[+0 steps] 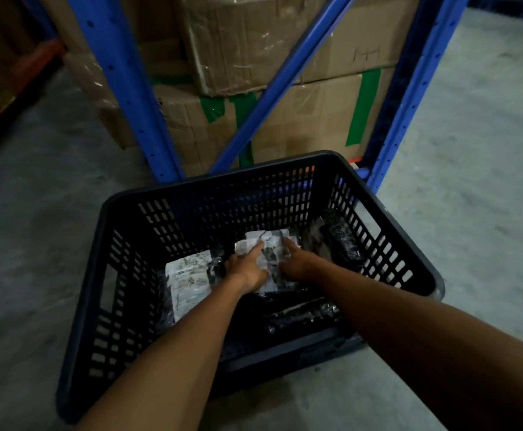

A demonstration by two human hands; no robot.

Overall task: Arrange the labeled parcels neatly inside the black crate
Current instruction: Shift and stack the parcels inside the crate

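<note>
A black slotted crate point(123, 275) stands on the concrete floor in front of me. Both my arms reach down into it. My left hand point(247, 269) and my right hand point(297, 262) rest side by side on a black parcel with a white label point(272, 244) in the middle of the crate, fingers spread over its top. Whether they grip it or only press on it is unclear. A second labeled parcel point(188, 281) lies flat at the left. A dark wrapped parcel point(344, 237) leans against the right wall. Another black parcel point(303, 315) lies near the front.
Blue steel racking point(129, 88) rises just behind the crate, with a diagonal brace point(285, 76). Stacked cardboard boxes with green tape point(316, 119) fill the rack. Grey concrete floor point(471, 150) spreads to the right and left.
</note>
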